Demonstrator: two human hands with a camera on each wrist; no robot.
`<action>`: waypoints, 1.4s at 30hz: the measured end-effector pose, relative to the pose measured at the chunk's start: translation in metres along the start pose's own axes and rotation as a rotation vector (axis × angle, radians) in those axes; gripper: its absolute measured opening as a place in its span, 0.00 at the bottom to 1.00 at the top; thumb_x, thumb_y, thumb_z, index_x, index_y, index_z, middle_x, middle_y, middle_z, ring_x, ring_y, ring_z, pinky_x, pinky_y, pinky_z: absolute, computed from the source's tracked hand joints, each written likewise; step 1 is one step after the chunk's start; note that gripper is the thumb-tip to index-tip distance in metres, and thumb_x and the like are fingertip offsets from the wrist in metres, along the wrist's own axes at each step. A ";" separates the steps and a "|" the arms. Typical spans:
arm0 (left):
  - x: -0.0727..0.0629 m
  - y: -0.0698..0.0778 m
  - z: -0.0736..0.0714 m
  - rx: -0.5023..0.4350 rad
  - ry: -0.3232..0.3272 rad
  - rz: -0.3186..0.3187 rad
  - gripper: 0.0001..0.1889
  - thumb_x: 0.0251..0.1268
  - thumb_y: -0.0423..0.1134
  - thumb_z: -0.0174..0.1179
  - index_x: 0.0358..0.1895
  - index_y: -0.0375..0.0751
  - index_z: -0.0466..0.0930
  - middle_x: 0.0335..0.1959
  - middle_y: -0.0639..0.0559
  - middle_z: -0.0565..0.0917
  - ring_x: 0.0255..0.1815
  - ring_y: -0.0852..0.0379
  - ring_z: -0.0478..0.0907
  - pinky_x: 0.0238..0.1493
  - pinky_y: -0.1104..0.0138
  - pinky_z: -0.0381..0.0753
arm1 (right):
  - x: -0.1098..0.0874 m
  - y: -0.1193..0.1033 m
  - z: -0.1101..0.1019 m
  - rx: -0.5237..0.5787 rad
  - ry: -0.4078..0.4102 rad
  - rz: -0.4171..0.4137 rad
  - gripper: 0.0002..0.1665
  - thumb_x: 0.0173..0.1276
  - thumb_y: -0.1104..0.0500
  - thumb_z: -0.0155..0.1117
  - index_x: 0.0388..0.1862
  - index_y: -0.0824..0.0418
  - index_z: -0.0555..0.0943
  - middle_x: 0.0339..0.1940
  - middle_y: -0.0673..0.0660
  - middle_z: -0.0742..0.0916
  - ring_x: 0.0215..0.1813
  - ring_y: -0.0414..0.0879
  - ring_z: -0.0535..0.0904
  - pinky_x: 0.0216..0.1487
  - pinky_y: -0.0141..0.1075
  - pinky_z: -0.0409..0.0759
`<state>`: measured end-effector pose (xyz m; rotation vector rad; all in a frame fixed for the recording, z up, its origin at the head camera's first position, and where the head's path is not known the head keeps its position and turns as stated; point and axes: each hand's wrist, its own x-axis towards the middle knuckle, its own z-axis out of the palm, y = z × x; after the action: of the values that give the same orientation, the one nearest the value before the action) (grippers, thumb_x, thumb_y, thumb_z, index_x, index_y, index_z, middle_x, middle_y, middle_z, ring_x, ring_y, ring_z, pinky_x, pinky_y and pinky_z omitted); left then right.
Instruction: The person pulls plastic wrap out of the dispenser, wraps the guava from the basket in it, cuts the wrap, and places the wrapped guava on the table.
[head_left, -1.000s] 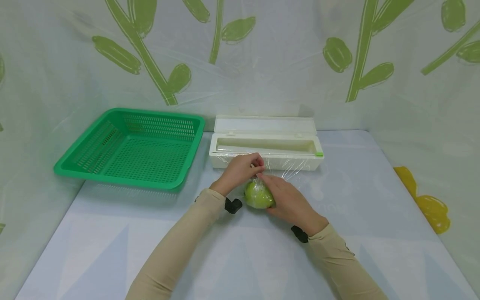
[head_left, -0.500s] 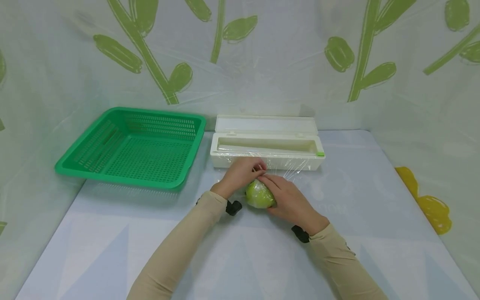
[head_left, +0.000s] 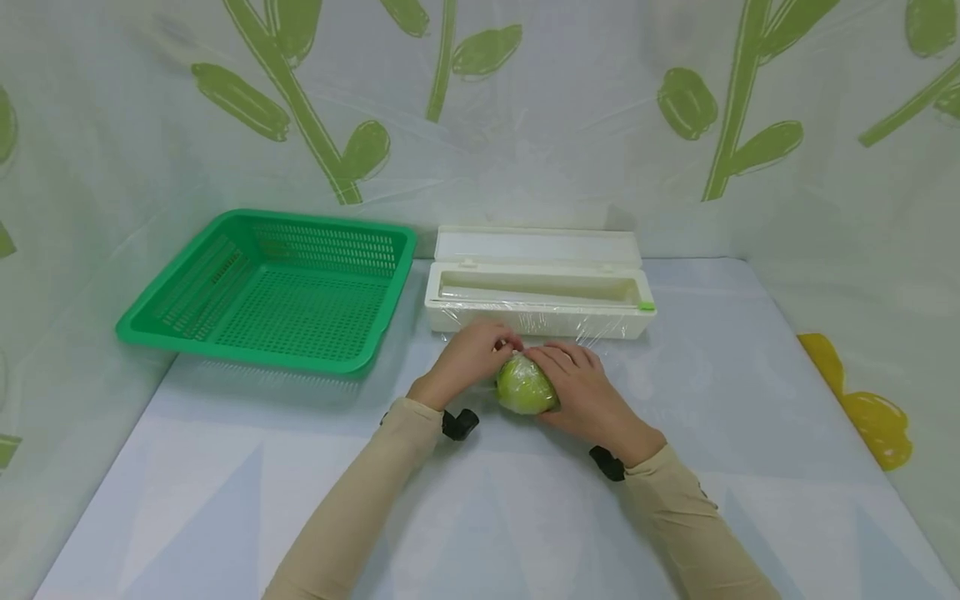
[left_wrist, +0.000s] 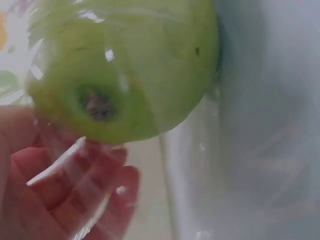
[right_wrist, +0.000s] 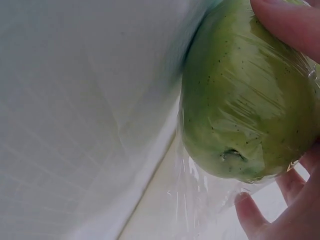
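A green pear (head_left: pixel 521 387), covered with clear plastic wrap (right_wrist: pixel 197 200), rests on the table just in front of a white wrap box. My right hand (head_left: pixel 588 396) grips it from the right, fingers over the top and thumb low on the near side. At the pear's far left side, my left hand (head_left: pixel 472 352) has curled fingers and pinches the wrap; its fingertips are partly hidden in the head view. In the left wrist view, film lies over those fingers beside the pear's brown end. Film stretches from the pear to the box (head_left: pixel 540 323).
The wrap box has its lid raised, with a roll (head_left: pixel 517 293) inside and a green slider (head_left: pixel 647 306) at its right end. A green plastic basket (head_left: pixel 232 353) stands at the left back. Behind the table hangs a leaf-patterned sheet (head_left: pixel 555 125).
My left hand has come down slightly and to the left, closer to the pear's side. My right hand's fingers have spread farther over the pear's top. The head view has shifted a little.
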<state>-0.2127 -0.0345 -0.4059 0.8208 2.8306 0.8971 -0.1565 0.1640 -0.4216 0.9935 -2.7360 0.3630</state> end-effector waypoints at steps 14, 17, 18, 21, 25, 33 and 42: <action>-0.012 0.003 0.004 -0.192 0.117 0.055 0.11 0.58 0.30 0.49 0.39 0.45 0.79 0.39 0.58 0.78 0.39 0.63 0.73 0.40 0.73 0.72 | 0.000 -0.001 -0.001 0.088 -0.023 0.025 0.52 0.39 0.51 0.76 0.64 0.54 0.61 0.58 0.52 0.71 0.58 0.48 0.62 0.51 0.49 0.65; -0.013 0.004 0.006 -0.273 0.101 0.088 0.09 0.62 0.34 0.51 0.41 0.45 0.79 0.39 0.58 0.79 0.41 0.64 0.74 0.40 0.73 0.73 | -0.001 -0.001 -0.001 0.093 -0.025 0.024 0.52 0.39 0.52 0.76 0.65 0.55 0.61 0.58 0.52 0.70 0.58 0.49 0.62 0.50 0.49 0.65; -0.014 0.003 0.006 -0.301 0.089 0.092 0.08 0.63 0.36 0.51 0.42 0.45 0.79 0.39 0.59 0.79 0.41 0.64 0.74 0.40 0.73 0.73 | -0.001 -0.001 -0.001 0.093 -0.027 0.026 0.52 0.39 0.52 0.76 0.65 0.56 0.61 0.58 0.52 0.70 0.58 0.49 0.62 0.50 0.49 0.65; -0.016 0.001 0.008 -0.392 0.052 0.099 0.11 0.63 0.45 0.54 0.45 0.47 0.77 0.41 0.60 0.78 0.43 0.65 0.74 0.43 0.72 0.73 | -0.001 0.000 0.000 0.101 -0.038 0.039 0.53 0.40 0.52 0.75 0.65 0.57 0.60 0.59 0.53 0.70 0.58 0.49 0.62 0.49 0.49 0.66; -0.021 -0.004 0.009 -0.477 -0.005 0.113 0.19 0.56 0.52 0.59 0.50 0.50 0.73 0.46 0.62 0.76 0.49 0.64 0.71 0.51 0.69 0.69 | 0.000 0.001 0.000 0.112 -0.053 0.058 0.53 0.41 0.52 0.75 0.66 0.57 0.58 0.59 0.52 0.69 0.58 0.48 0.61 0.50 0.49 0.65; -0.029 -0.011 0.012 -0.527 -0.064 0.097 0.33 0.46 0.49 0.67 0.58 0.50 0.66 0.54 0.61 0.70 0.56 0.62 0.65 0.56 0.62 0.64 | 0.001 0.003 0.004 0.150 -0.047 0.044 0.53 0.43 0.53 0.74 0.66 0.57 0.58 0.60 0.53 0.68 0.58 0.49 0.61 0.51 0.50 0.64; -0.027 -0.010 0.019 -0.440 -0.030 0.147 0.36 0.38 0.50 0.71 0.56 0.50 0.66 0.52 0.60 0.68 0.54 0.63 0.63 0.54 0.64 0.64 | 0.002 0.005 0.006 0.263 -0.007 0.051 0.52 0.43 0.55 0.72 0.67 0.53 0.57 0.61 0.52 0.68 0.58 0.49 0.61 0.52 0.50 0.62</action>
<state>-0.1898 -0.0455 -0.4299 0.9680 2.4242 1.4404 -0.1614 0.1648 -0.4274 0.9858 -2.7739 0.7453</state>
